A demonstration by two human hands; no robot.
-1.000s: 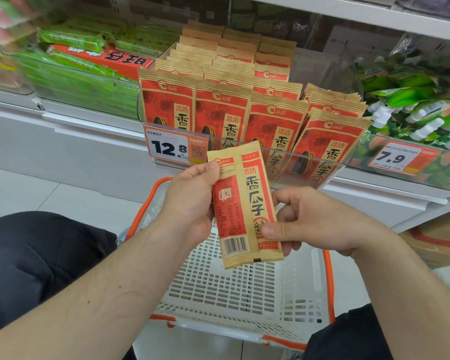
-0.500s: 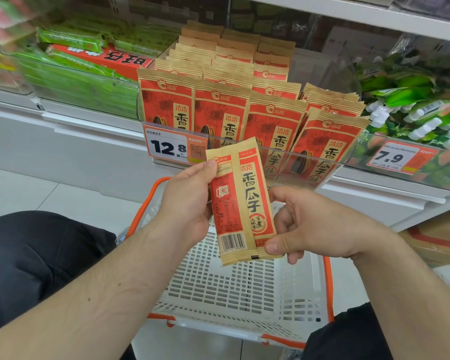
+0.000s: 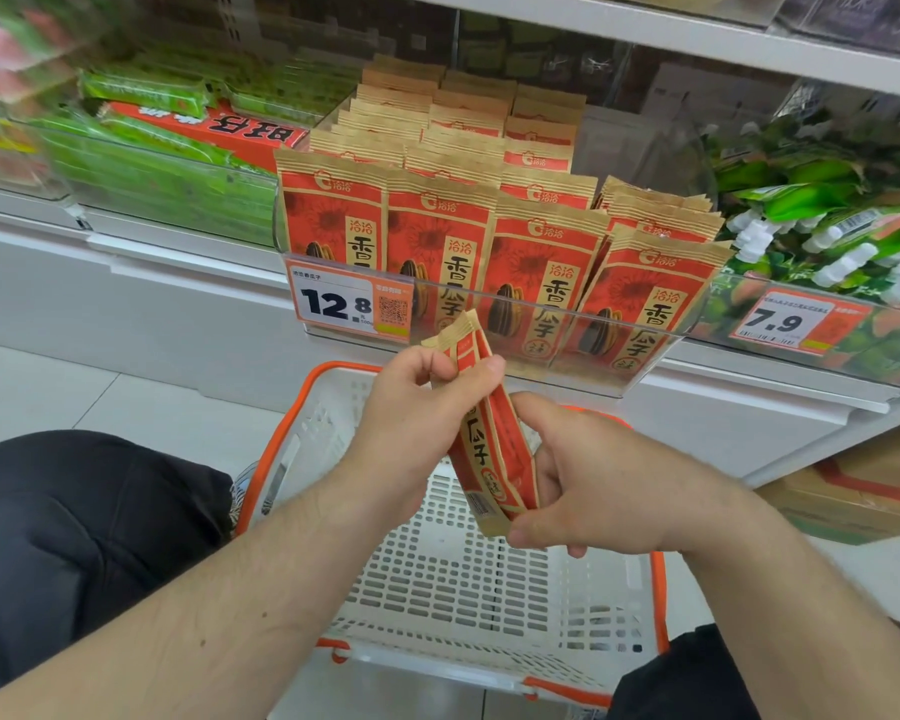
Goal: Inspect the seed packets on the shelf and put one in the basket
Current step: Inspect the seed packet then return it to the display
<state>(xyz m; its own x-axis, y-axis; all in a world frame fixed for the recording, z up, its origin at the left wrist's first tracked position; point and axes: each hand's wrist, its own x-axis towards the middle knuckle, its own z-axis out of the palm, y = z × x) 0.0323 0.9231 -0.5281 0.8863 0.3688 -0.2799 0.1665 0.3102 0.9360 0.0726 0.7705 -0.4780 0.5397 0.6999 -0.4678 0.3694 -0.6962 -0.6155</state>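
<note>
A person crouches in front of a shop shelf, seen from their own head looking down at both hands. The landmark is a white plastic basket (image 3: 489,589) with an orange rim, standing on the floor between the knees.

Directly above the basket, both hands hold 1 seed packet (image 3: 492,449), red and tan with large dark characters. The left hand (image 3: 411,407) pinches the packet's upper end between thumb and curled fingers. The right hand (image 3: 588,485) pinches the lower end, fingers curled round its edge. The packet stands nearly edge-on to the camera, so only a narrow slice of its printed face and a barcode near the bottom show. Gripping it at both ends looks like a way to swivel it and read each side, which fits the inspecting step.

Behind and above the basket, a clear-fronted shelf bin (image 3: 645,324) holds 4 rows of matching packets (image 3: 437,252), upright and facing out. A price tag (image 3: 349,304) reading 12.8 is fixed to the bin's front. Up and to the left of the basket are green packages (image 3: 152,174); up and to the right, a tag (image 3: 791,322) reading 7.9.

The basket shows no packet inside, so the drop is probably still to come, and a short one.
</note>
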